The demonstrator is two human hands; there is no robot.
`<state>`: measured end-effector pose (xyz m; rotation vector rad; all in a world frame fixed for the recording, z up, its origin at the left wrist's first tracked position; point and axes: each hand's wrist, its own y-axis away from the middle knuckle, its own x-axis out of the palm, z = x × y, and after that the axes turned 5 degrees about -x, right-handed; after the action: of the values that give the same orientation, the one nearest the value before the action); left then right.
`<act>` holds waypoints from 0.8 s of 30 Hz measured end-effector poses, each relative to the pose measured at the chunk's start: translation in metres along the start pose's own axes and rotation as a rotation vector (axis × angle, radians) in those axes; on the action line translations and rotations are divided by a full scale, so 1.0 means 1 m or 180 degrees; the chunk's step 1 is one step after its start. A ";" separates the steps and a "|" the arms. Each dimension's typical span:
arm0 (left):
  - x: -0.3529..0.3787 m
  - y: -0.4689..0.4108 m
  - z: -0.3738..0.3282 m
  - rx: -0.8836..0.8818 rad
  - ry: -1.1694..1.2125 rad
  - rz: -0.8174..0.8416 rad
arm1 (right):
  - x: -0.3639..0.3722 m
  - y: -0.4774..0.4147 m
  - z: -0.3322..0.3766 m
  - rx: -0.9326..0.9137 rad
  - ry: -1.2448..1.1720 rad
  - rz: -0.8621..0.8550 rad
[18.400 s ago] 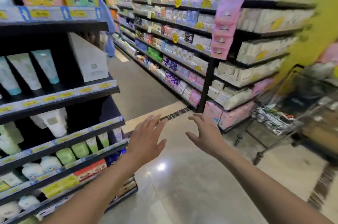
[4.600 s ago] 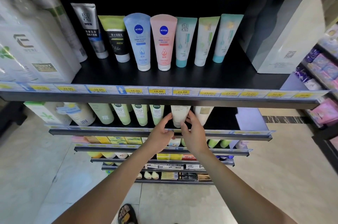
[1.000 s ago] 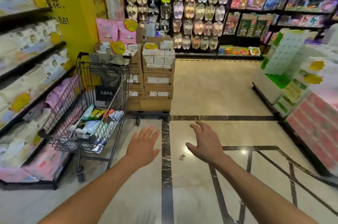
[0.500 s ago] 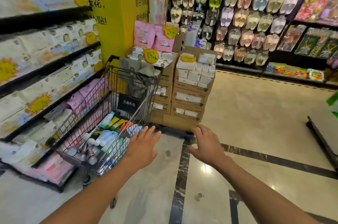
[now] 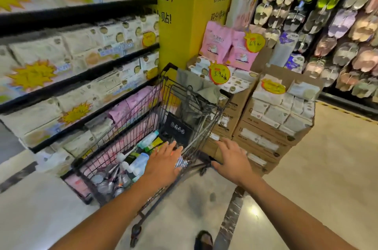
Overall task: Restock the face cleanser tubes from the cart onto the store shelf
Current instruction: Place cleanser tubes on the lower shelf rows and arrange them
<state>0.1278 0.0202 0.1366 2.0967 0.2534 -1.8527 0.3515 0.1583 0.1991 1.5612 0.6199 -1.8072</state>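
A black wire shopping cart (image 5: 206, 125) stands in front of me, close to the left-hand shelves. Several face cleanser tubes (image 5: 141, 160) lie heaped in its basket: white, pale blue, green and dark ones. My left hand (image 5: 164, 163) hovers over the basket's near right side with fingers spread, holding nothing. My right hand (image 5: 233, 159) is out to the right of the cart, fingers straight and empty. A grey cloth (image 5: 197, 86) hangs over the cart's far end. The cleanser shelf is out of sight.
Black shelves (image 5: 81, 82) of tissue packs run along the left. A yellow pillar (image 5: 196, 12) rises behind the cart. Stacked cardboard boxes (image 5: 268, 129) with tissue packs sit to the cart's right. Slippers hang on the far right wall (image 5: 331, 31). My sandalled foot (image 5: 203, 239) shows below.
I have stepped closer to the cart, which now fills the middle of the view. My left hand has moved over the basket; my right hand stays beside the cart.
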 end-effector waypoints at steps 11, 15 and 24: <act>0.020 -0.052 0.094 -0.1364 0.0453 0.0041 | 0.043 -0.232 0.047 -0.1265 -0.0031 0.0592; 0.043 -0.047 0.127 -0.1880 0.0547 0.0118 | 0.072 -0.281 0.088 -0.1632 0.0013 0.0879; 0.108 -0.043 0.202 -0.2567 0.0861 0.0385 | 0.155 -0.347 0.179 -0.2216 0.0210 0.1542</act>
<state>-0.0598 -0.0217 0.0049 1.7075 0.7705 -1.1060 -0.0361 0.2341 0.0551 1.1550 0.7239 -1.0252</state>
